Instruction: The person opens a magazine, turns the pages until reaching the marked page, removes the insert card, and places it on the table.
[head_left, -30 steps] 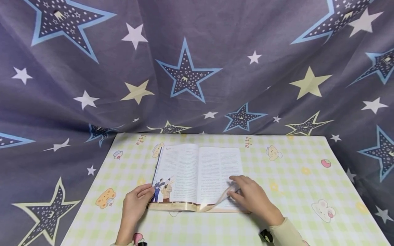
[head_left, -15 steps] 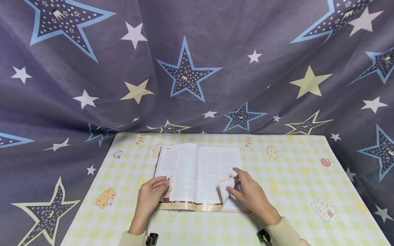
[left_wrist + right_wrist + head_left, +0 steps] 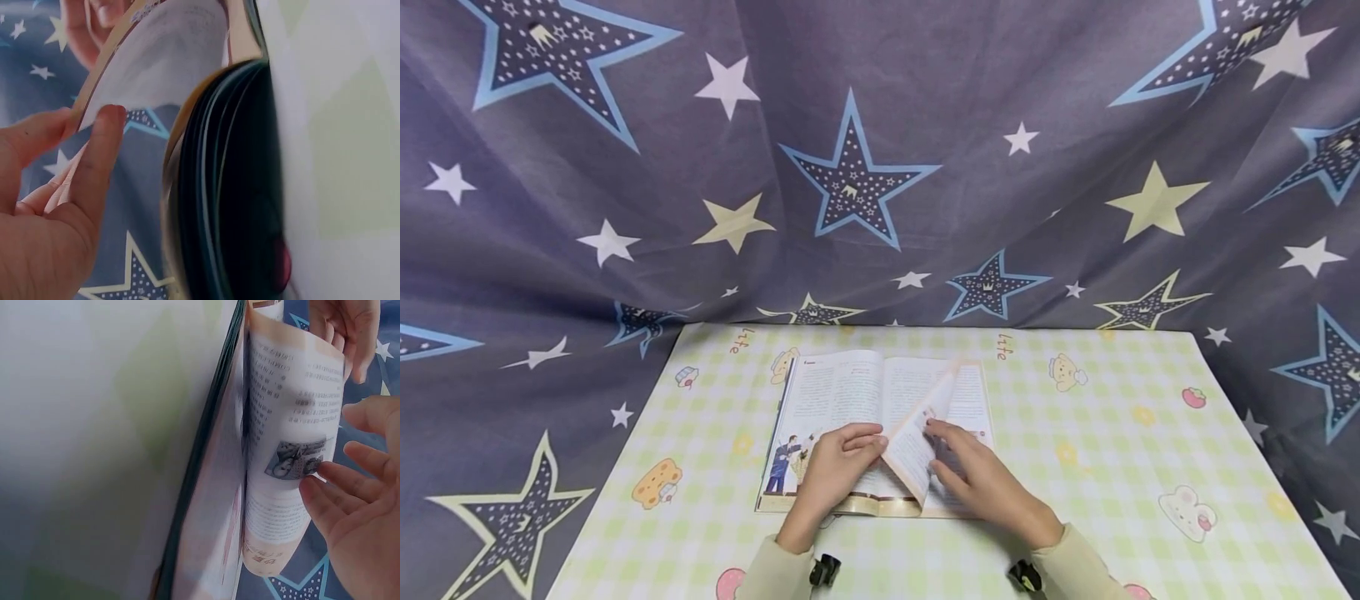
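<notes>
An open magazine lies on the table. One of its right-hand pages is lifted and curls up toward the left. My left hand pinches that page's edge between thumb and finger; the left wrist view shows the edge between the fingertips. On the other side of the page is my right hand, its fingers spread and loosely bent. In the right wrist view the fingertips touch the lifted page near a small printed photo, without gripping it.
A table with a green-and-white checked cover carries the magazine. Behind it hangs a dark curtain printed with stars. Black wrist devices sit by both cuffs.
My left hand has moved right from the magazine's left edge to the lifted page and now pinches it. My right hand has brought the page up and leftward, off the one beneath.
</notes>
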The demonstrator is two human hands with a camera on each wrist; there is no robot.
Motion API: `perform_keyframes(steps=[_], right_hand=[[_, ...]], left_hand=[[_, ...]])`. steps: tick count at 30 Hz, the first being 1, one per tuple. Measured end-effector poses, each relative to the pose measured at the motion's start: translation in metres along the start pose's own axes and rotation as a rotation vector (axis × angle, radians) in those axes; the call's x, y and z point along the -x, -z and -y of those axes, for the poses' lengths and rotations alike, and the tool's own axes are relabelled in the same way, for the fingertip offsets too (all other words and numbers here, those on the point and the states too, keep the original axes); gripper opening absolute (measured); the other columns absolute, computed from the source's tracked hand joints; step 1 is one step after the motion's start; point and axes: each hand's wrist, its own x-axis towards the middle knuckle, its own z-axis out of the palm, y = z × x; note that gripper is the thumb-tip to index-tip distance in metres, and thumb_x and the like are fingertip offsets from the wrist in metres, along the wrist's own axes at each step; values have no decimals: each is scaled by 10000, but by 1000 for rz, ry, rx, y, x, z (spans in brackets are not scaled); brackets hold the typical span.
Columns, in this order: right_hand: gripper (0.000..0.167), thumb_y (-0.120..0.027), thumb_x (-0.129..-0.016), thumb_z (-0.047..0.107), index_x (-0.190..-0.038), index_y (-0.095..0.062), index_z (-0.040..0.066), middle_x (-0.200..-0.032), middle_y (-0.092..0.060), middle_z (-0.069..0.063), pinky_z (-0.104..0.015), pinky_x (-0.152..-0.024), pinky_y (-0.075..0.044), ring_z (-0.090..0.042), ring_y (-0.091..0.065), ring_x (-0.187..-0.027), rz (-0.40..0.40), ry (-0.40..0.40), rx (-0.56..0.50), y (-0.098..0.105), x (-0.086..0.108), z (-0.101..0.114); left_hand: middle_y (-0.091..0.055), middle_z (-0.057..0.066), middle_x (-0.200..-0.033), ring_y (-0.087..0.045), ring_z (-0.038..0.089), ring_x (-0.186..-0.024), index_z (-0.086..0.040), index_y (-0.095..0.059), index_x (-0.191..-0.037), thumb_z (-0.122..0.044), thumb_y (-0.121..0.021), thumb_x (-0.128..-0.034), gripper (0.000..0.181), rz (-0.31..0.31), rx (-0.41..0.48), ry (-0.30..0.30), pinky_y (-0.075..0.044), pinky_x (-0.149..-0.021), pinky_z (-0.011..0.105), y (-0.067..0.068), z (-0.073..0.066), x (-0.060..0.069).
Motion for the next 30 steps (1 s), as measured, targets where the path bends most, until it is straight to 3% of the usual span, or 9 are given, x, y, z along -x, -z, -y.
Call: perform_keyframes(steps=[3, 7, 12, 18, 24, 30], right_hand=[[502, -695, -956, 141, -1411, -503, 51, -1460, -508, -117, -454, -1099, -397, -266, -457, -1364, 27, -5, -3, -2, -2, 3], [592, -677, -974, 189, -1488, -422, 48, -1496, -471, -123, -453, -1110, -382, -255, -437, -1378, 57, -85, -8, -3, -3, 5], [684, -699, -957, 273, -1510, -386, 22, -1493, -461, -155, -450, -1135, -347, -294, -423, -1384, 168, -160, 66, -5, -2, 3], [839, -761, -862, 483, -1503, -425, 57, -1541, -377, -197, -522, -1157, -286, -387, -326, -1426, 404, -98, 209, -9, 0, 3], [881, -756, -832, 560, -1505, -431, 94, -1571, -329, -184, -554, -1149, -285, -412, -279, -1441, 469, -57, 268, -14, -3, 6], [810, -727, -864, 548, -1483, -462, 99, -1557, -369, -161, -553, -1140, -304, -399, -313, -1430, 473, -26, 303, -14, -4, 8]], left_hand=[[-743, 125, -967, -730, 227, -859, 34, -692, -1185, -187, -748, -920, 350, 44, -9, 7, -607, -714, 302, -7, 1, -1], [-749, 100, -926, -730, 202, -828, 10, -714, -1156, -140, -741, -914, 286, 5, -61, 26, -603, -676, 274, -1, 3, 0], [-754, 105, -908, -734, 186, -794, 16, -733, -1105, -71, -740, -894, 228, -154, -97, 69, -597, -665, 255, 30, 10, 8], [-755, 107, -926, -728, 164, -739, 0, -733, -1124, -69, -734, -901, 233, -333, -179, 185, -594, -642, 240, 75, 21, 28], [-754, 94, -979, -723, 139, -768, -33, -711, -1191, -125, -735, -913, 294, -400, -185, 288, -589, -674, 225, 99, 24, 47], [-756, 77, -994, -720, 124, -814, -44, -699, -1216, -149, -725, -922, 313, -430, -189, 311, -578, -691, 201, 106, 25, 53]])
